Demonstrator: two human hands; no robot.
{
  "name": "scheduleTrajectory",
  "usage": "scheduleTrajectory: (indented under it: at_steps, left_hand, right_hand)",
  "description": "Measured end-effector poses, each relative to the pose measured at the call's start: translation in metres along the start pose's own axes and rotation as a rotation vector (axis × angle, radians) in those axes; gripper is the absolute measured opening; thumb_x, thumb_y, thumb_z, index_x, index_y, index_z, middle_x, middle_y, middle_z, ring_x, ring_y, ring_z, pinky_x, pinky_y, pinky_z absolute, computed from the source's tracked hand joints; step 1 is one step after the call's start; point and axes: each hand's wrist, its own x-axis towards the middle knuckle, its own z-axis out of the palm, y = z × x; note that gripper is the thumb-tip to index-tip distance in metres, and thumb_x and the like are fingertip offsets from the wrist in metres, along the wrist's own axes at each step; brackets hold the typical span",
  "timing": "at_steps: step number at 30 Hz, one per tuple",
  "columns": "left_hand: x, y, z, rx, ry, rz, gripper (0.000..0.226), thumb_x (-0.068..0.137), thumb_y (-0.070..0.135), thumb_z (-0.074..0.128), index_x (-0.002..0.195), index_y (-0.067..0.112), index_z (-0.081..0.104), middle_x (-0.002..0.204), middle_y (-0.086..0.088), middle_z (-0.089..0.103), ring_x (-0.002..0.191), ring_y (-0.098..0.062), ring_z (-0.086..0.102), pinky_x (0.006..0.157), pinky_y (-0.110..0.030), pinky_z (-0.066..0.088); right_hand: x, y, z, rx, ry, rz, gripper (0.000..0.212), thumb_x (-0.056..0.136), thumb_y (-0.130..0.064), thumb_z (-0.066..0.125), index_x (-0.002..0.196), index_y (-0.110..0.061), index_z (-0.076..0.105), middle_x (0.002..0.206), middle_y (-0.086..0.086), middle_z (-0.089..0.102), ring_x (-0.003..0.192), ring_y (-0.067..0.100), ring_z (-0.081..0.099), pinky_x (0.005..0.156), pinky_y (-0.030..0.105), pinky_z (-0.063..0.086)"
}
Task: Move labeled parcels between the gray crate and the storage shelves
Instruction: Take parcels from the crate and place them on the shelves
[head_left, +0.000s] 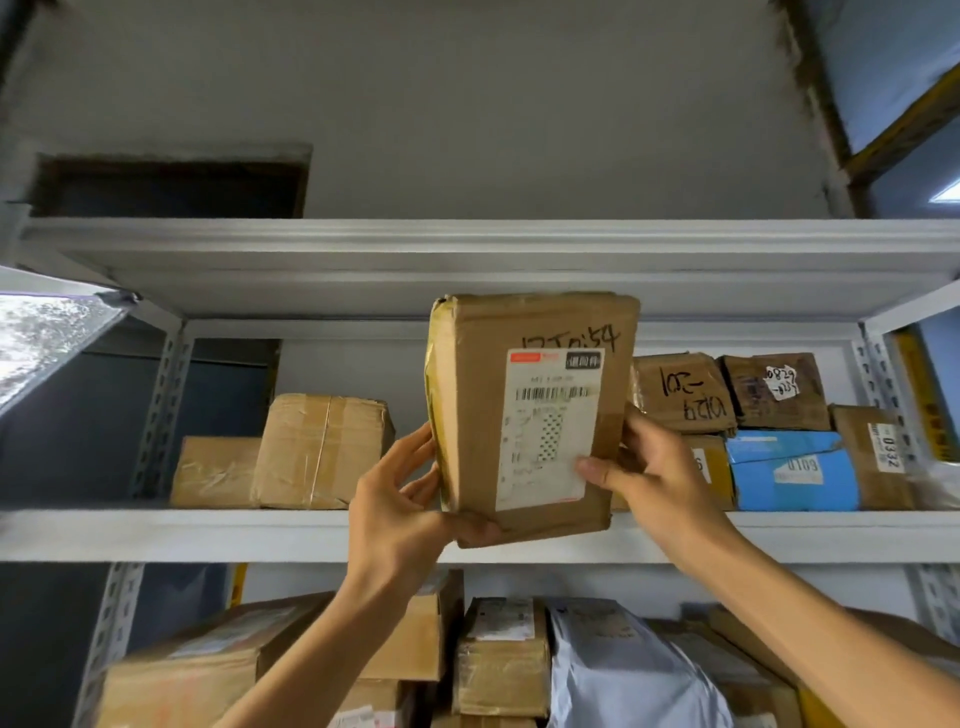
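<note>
A brown cardboard parcel (530, 415) with a white shipping label and black handwriting stands upright in front of the middle shelf (260, 535). My left hand (400, 509) grips its lower left corner from beneath and behind. My right hand (649, 467) grips its lower right edge, thumb on the label. The parcel's bottom edge is at the level of the shelf's front lip; I cannot tell whether it rests there. The gray crate is out of sight.
On the same shelf, two plain brown boxes (322, 452) sit left of the held parcel. Several marked boxes, one of them blue (795, 473), are stacked to the right. The lower shelf holds boxes and a grey poly bag (613, 665). Perforated uprights (161, 410) flank the bay.
</note>
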Motion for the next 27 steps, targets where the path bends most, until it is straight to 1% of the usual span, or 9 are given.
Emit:
scheduleTrajectory:
  at_steps: [4,6,9,12,15,19,22,24,27]
  left_hand:
    - [-0.001,0.015,0.006,0.134,0.054,-0.014,0.104,0.034,0.036,0.086,0.134,0.036,0.055,0.115,0.022,0.067,0.104,-0.001,0.065,0.087,-0.030,0.056]
    - [-0.001,0.021,0.010,0.121,0.067,-0.035,0.096,0.041,0.035,0.083,0.133,0.040,0.054,0.116,0.021,0.067,0.105,-0.003,0.062,0.088,-0.028,0.052]
    - [-0.003,0.028,0.016,0.090,0.049,-0.058,0.096,0.042,0.034,0.082,0.133,0.040,0.053,0.113,0.024,0.064,0.102,-0.002,0.063,0.084,-0.026,0.054]
    - [-0.007,0.034,0.017,0.148,0.061,-0.018,0.097,0.040,0.039,0.081,0.133,0.039,0.054,0.110,0.024,0.062,0.095,0.002,0.065,0.078,-0.025,0.058]
    - [-0.002,0.037,0.010,0.075,0.048,-0.022,0.090,0.052,0.040,0.080,0.136,0.030,0.053,0.110,0.014,0.068,0.087,-0.001,0.069,0.066,-0.019,0.055]
    - [0.009,0.032,-0.005,-0.303,0.062,-0.333,0.039,0.075,0.036,0.073,0.106,0.013,0.067,0.087,-0.009,0.067,0.066,-0.021,0.068,0.053,-0.032,0.056]
    - [0.005,0.014,-0.006,-0.434,0.080,-0.502,0.045,0.069,0.041,0.068,0.100,0.010,0.060,0.090,-0.015,0.058,0.074,-0.028,0.064,0.066,-0.041,0.053]
    - [0.001,0.008,-0.002,-0.456,0.117,-0.546,0.038,0.078,0.039,0.066,0.103,0.011,0.059,0.098,-0.015,0.055,0.079,-0.030,0.063,0.067,-0.043,0.052]
    - [-0.002,0.012,0.005,-0.430,0.132,-0.586,0.032,0.085,0.041,0.063,0.100,0.013,0.061,0.095,-0.015,0.057,0.080,-0.031,0.061,0.067,-0.044,0.052]
  right_hand:
    - [0.003,-0.003,-0.001,0.059,0.043,0.099,0.032,0.088,-0.010,0.065,0.115,-0.026,0.059,0.108,-0.010,0.069,0.100,0.005,0.064,0.077,0.022,0.057]
    - [0.003,0.000,-0.001,0.117,0.055,0.165,0.031,0.089,-0.012,0.065,0.118,-0.023,0.061,0.108,-0.006,0.071,0.099,0.010,0.067,0.080,0.027,0.057]
    - [-0.001,0.001,-0.002,0.235,0.071,0.246,0.025,0.090,-0.003,0.060,0.106,-0.023,0.064,0.096,-0.009,0.075,0.090,0.010,0.069,0.068,0.025,0.055]
    - [-0.001,-0.005,0.000,0.312,0.095,0.302,0.028,0.089,0.005,0.057,0.102,-0.020,0.061,0.098,-0.002,0.073,0.094,0.016,0.067,0.074,0.033,0.055]
    - [-0.002,-0.018,-0.005,0.248,0.091,0.272,0.037,0.080,0.001,0.070,0.108,-0.017,0.057,0.098,0.002,0.074,0.094,0.019,0.069,0.078,0.035,0.054]
    - [-0.010,-0.036,-0.011,0.079,-0.054,0.130,0.066,0.057,-0.019,0.086,0.118,-0.021,0.060,0.112,-0.002,0.072,0.106,0.012,0.067,0.096,0.039,0.049]
    - [-0.018,-0.036,-0.003,-0.099,-0.070,0.015,0.073,0.062,-0.022,0.088,0.128,-0.025,0.058,0.122,-0.009,0.067,0.115,0.002,0.059,0.103,0.033,0.046]
    - [-0.023,-0.033,0.001,-0.121,-0.087,-0.019,0.070,0.071,-0.025,0.083,0.135,-0.024,0.054,0.126,-0.011,0.064,0.117,-0.003,0.057,0.102,0.024,0.045]
    - [-0.026,-0.032,-0.002,-0.026,-0.139,0.015,0.054,0.075,-0.028,0.080,0.125,-0.030,0.059,0.119,-0.012,0.068,0.111,-0.002,0.061,0.095,0.020,0.050]
